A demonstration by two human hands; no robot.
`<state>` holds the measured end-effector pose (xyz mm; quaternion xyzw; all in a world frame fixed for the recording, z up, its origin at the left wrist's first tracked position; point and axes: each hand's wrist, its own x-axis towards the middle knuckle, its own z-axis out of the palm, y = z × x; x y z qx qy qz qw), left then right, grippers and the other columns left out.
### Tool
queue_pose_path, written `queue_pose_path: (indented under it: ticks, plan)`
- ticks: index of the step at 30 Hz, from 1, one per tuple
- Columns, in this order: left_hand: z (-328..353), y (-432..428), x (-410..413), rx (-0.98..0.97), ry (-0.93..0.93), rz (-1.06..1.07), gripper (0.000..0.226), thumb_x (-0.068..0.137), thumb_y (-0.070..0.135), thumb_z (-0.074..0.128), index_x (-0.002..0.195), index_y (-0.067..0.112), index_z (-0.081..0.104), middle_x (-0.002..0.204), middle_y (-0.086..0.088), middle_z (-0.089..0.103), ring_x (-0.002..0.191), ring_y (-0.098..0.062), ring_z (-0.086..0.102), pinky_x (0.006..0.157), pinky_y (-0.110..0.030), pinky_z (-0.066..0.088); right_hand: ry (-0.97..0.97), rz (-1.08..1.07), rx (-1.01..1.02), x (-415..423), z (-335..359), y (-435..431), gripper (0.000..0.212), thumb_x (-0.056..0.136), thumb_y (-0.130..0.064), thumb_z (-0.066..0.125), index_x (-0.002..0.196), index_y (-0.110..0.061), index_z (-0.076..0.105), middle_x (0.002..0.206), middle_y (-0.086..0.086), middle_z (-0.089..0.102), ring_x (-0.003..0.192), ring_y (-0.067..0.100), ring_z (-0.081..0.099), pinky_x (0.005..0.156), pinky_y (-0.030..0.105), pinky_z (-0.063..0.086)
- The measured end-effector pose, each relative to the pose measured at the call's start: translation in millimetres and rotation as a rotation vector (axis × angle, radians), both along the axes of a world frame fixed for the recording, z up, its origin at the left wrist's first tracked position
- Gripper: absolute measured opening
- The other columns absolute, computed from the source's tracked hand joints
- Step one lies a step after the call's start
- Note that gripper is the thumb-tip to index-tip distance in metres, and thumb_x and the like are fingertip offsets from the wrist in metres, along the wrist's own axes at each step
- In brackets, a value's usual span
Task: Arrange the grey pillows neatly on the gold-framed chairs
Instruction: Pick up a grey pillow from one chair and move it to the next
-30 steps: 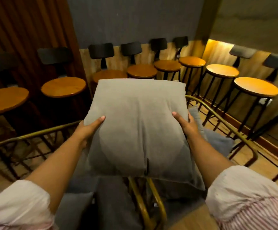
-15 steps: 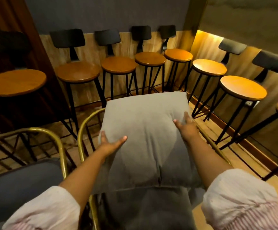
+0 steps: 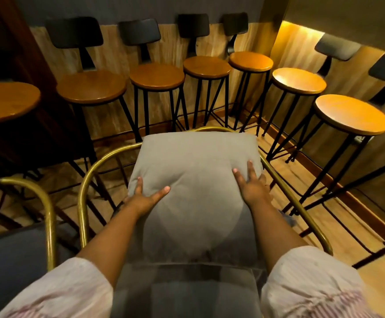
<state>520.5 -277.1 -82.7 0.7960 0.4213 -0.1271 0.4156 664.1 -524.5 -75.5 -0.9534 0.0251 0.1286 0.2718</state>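
Note:
A grey pillow stands tilted against the curved back of a gold-framed chair, its lower edge on the chair's grey seat. My left hand holds the pillow's left side, thumb spread across the front. On the right side my right hand grips it with fingers laid flat on the fabric. A second gold-framed chair with a dark seat stands at the left, holding no pillow in the part I see.
Several bar stools with round wooden seats and black metal legs line the wall behind the chairs and run down the right side. The floor is wooden. Stool legs stand close behind the chair back.
The pillow has come down from mid-air and now leans on the chair back. Both hands have slid lower on it, and my view has tipped downwards.

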Motion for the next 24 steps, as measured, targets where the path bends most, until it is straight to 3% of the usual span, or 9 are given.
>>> queue_pose_path:
  ticks: [4,6,12,17,24]
  plan:
    - [7,-3,2,-0.009,-0.037,0.016,0.121,0.052,0.088,0.051,0.147,0.045,-0.011,0.162,-0.010,0.002,0.145,-0.045,0.012,0.114,-0.059,0.021,0.010,0.001,-0.014,2,6,-4,0.074,0.086,-0.073,0.027,0.149,-0.045,0.003,0.161,0.014,0.005,0.144,0.042,0.014,0.113,0.057,0.018]
    - [18,-6,-2,0.018,-0.076,0.040,0.113,0.062,0.082,0.053,0.149,0.043,-0.007,0.161,-0.013,0.007,0.144,-0.045,0.015,0.113,-0.056,0.023,-0.033,0.015,-0.042,1,21,-5,0.073,0.087,-0.070,0.030,0.150,-0.039,0.011,0.162,0.013,0.004,0.145,0.042,0.011,0.114,0.058,0.016]
    - [56,-8,-20,0.073,-0.103,-0.065,0.081,0.085,0.066,0.039,0.152,0.034,0.007,0.160,-0.016,0.009,0.145,-0.042,0.016,0.114,-0.052,0.022,-0.215,0.122,-0.144,-22,67,3,0.059,0.096,-0.051,0.034,0.146,-0.020,0.035,0.158,0.013,0.022,0.140,0.039,0.025,0.113,0.052,0.025]
    - [83,-16,-40,0.113,-0.156,-0.245,0.063,0.097,0.045,0.037,0.152,0.021,0.018,0.159,-0.012,0.021,0.144,-0.034,0.024,0.114,-0.039,0.024,-0.234,0.225,-0.140,-69,86,27,0.055,0.096,-0.045,0.037,0.144,-0.018,0.037,0.155,0.011,0.028,0.139,0.035,0.028,0.110,0.050,0.026]
    - [106,5,-101,0.160,-0.284,-0.169,0.053,0.098,0.041,0.035,0.147,0.022,0.032,0.149,-0.014,0.042,0.133,-0.033,0.044,0.105,-0.039,0.037,-0.310,0.466,-0.148,-144,91,86,0.055,0.097,-0.041,0.037,0.148,-0.020,0.030,0.160,0.010,0.020,0.147,0.031,0.014,0.118,0.053,0.011]
